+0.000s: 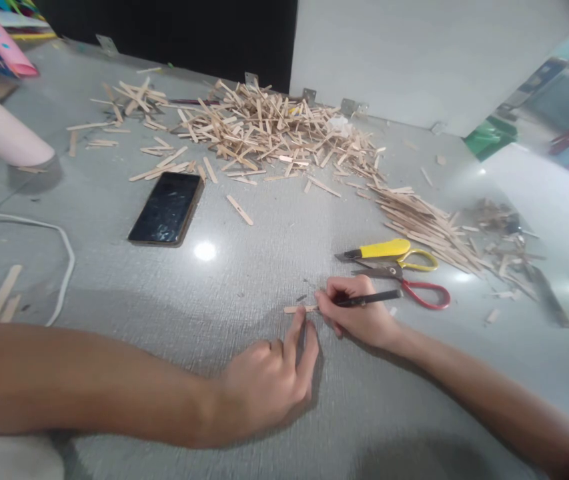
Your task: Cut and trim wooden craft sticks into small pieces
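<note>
stick [291, 309] on table [244, 267], left of scissors [393, 271]. left hand [269, 380]: two fingers extended, gripping nothing; a fingertip on the stick, presumably to steady it. right hand [357, 312]: curled round dark pen [379, 298], just left of scissors, likely for control. loose sticks [274, 127] heaped beyond scissors.

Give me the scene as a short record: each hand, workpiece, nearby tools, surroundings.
Left hand: fingertip on the workpiece
Right hand: grips a dark pen-like tool
Workpiece: small wooden stick, lying flat
Nearby tools: scissors, yellow-handled tool
Surroundings: loose pile of wooden sticks, phone, white cable
</note>
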A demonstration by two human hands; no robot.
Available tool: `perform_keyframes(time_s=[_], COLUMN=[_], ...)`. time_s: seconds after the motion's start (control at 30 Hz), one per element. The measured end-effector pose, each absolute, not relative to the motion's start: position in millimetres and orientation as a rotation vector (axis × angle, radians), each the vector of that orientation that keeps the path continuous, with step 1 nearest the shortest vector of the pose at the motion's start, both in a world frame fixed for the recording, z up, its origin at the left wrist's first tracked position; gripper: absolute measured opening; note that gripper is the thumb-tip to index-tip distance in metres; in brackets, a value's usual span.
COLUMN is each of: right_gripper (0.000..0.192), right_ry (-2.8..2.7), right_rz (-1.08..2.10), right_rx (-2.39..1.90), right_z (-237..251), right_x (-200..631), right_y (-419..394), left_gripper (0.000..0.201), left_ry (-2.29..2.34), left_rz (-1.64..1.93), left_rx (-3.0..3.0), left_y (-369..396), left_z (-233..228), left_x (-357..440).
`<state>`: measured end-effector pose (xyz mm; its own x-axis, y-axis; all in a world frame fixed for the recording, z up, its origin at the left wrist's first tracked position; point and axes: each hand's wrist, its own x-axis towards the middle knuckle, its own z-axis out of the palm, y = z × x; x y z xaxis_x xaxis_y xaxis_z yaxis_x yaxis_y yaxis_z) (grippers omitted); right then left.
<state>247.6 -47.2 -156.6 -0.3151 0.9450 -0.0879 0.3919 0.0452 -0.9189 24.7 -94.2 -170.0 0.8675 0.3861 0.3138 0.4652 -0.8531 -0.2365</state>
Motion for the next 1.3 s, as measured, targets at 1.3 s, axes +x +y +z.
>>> perform_keyframes(time_s=[1.3], right_gripper=[0.043], right_ry=[-1.809], right_rz=[1.195], right_rx=[-1.363], right_z=[-150.6], right_x=[245.0], right_y=[-45.4], left_gripper=[0.05], left_ry=[-0.643], left_rz=[-0.353], left_rx=[-2.745], left_y=[-94.5], left_z=[-169.0], left_x=[25.1])
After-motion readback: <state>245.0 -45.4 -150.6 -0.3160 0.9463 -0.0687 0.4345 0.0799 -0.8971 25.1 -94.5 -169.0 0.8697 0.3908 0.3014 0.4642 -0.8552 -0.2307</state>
